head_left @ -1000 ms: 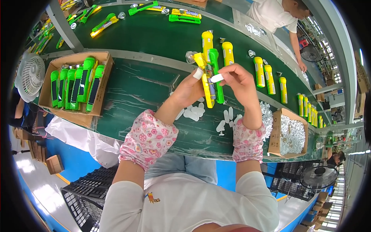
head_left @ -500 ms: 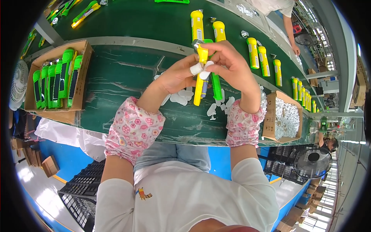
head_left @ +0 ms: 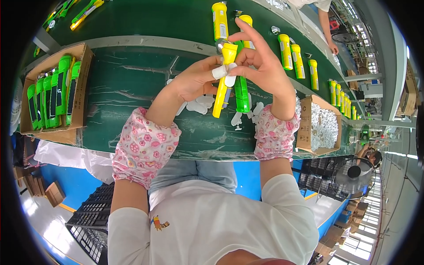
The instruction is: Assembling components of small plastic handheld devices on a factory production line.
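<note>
Person's L grip (head_left: pixel 193 82) has hold of yellow flashlight half (head_left: pixel 218 104), green half (head_left: pixel 241 96) alongside; R grip (head_left: pixel 265 73) w/ thumb on white oval pc (head_left: pixel 230 81), can't tell from here if pinching.

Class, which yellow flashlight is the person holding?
The yellow flashlight alongside a green piece: the left hand holds it, and the right hand pinches a white piece over it. Other yellow flashlights rest beyond the hands.
</note>
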`<state>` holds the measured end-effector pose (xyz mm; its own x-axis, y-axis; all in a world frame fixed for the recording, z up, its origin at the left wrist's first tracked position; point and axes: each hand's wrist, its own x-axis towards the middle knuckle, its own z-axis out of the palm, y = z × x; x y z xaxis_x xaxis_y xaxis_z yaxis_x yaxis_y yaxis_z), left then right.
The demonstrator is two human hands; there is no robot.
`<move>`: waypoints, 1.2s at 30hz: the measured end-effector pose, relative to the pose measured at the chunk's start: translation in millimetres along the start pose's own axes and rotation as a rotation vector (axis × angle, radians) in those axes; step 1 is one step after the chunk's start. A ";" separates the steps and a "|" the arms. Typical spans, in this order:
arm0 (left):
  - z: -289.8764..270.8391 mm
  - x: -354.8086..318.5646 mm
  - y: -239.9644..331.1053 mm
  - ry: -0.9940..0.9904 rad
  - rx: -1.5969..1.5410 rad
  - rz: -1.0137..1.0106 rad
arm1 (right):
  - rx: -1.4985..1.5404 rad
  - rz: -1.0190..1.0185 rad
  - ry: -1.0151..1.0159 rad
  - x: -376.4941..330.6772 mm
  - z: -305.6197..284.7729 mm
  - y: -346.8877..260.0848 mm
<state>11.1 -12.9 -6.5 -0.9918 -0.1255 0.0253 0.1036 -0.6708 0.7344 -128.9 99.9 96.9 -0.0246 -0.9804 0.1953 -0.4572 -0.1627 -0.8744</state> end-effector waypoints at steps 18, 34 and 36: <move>-14.2 0.4 23.0 0.483 -0.433 0.505 | -0.467 -0.023 0.399 23.4 70.4 55.1; -25.7 0.7 16.1 0.729 -0.199 0.530 | -0.343 -0.086 0.450 23.7 93.0 50.1; -23.7 -1.7 20.2 0.725 -0.218 0.513 | -0.328 -0.077 0.439 24.5 90.4 51.1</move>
<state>16.6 -43.6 -7.9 -0.5373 -0.8254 -0.1732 0.6037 -0.5198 0.6044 -72.4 57.5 16.9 -0.3168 -0.8171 0.4816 -0.7234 -0.1202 -0.6799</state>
